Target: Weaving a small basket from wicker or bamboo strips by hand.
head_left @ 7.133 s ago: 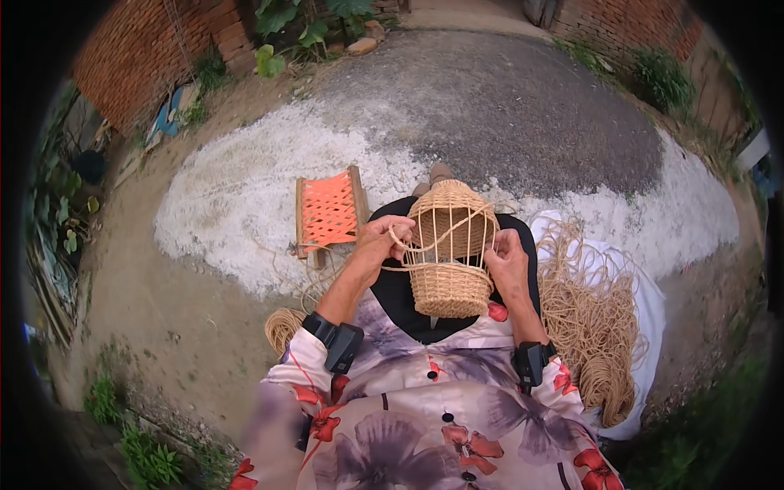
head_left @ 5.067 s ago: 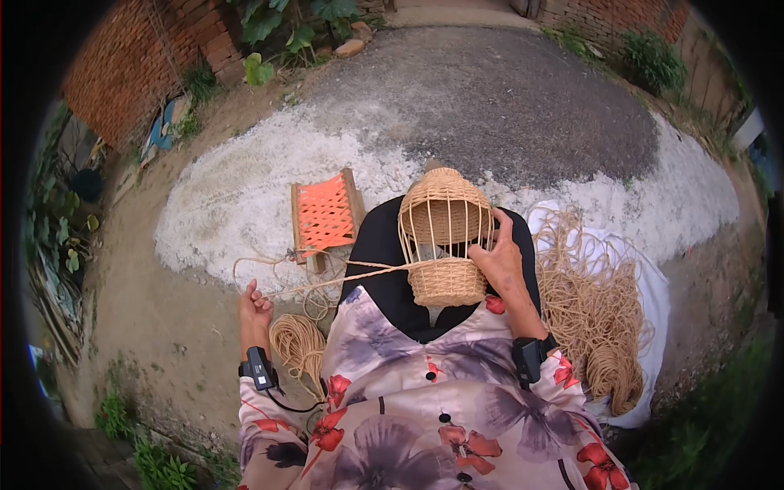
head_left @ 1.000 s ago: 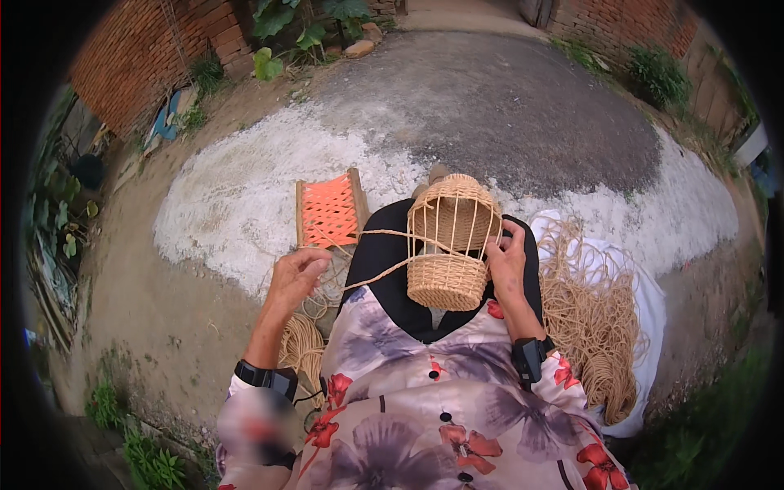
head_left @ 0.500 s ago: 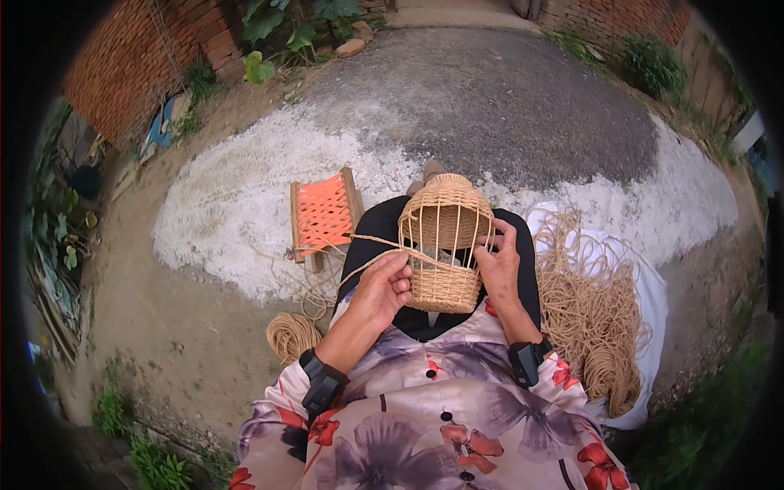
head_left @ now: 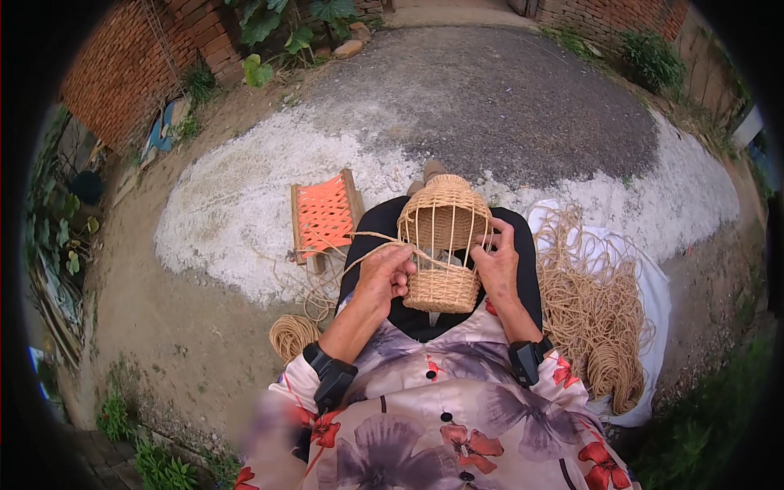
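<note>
A woven straw basket [head_left: 443, 287] sits in my lap, with a domed woven top and open vertical spokes between top and base. My left hand [head_left: 391, 278] pinches a straw cord [head_left: 367, 233] at the basket's left side, just above the lower woven band. My right hand [head_left: 496, 268] grips the spokes on the basket's right side, thumb inward. Loose cord trails leftward from the basket toward a coil of cord [head_left: 292, 335] on the ground by my left side.
An orange-webbed stool with wooden frame [head_left: 322, 212] stands front left. A big tangle of cord [head_left: 594, 318] lies on white cloth [head_left: 649, 343] at my right. Brick walls [head_left: 122, 69] and leafy plants [head_left: 273, 33] border the grey and white ground [head_left: 229, 188].
My left hand has come rightward from out beside my left thigh to the basket, with the cord now pinched against its front. My right hand stays on the basket's right side.
</note>
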The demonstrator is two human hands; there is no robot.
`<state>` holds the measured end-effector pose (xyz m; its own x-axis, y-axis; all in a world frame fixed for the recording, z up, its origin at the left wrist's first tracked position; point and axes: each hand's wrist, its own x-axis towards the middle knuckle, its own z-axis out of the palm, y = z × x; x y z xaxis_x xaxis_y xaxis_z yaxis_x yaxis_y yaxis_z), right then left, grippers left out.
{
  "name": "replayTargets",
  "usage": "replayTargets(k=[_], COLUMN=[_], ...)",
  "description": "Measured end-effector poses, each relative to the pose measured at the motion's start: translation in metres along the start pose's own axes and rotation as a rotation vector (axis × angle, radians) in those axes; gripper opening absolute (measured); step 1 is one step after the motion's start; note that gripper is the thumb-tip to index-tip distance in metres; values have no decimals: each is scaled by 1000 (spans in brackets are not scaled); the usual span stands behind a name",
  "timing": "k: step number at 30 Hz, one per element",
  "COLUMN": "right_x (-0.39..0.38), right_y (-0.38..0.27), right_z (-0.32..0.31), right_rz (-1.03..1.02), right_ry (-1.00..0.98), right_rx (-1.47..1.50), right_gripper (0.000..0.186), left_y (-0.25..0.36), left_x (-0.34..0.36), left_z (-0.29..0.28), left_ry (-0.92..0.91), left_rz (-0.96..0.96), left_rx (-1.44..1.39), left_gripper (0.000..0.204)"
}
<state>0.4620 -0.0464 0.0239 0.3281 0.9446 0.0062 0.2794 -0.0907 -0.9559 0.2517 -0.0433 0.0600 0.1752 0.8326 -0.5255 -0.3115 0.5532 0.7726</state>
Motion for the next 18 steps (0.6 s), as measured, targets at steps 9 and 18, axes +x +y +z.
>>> replayTargets(k=[9, 18], right_x=[2, 1], right_y=[6, 3], right_z=[1, 3], right_rz=[-19, -16], right_ry=[17, 25], right_rx=[-7, -25], right_gripper=[53, 53], left_y=[1, 17], left_x=[9, 20], left_z=[-2, 13], left_ry=[-89, -177], left_rz=[155, 320], left_rx=[259, 754], left_gripper=[15, 18])
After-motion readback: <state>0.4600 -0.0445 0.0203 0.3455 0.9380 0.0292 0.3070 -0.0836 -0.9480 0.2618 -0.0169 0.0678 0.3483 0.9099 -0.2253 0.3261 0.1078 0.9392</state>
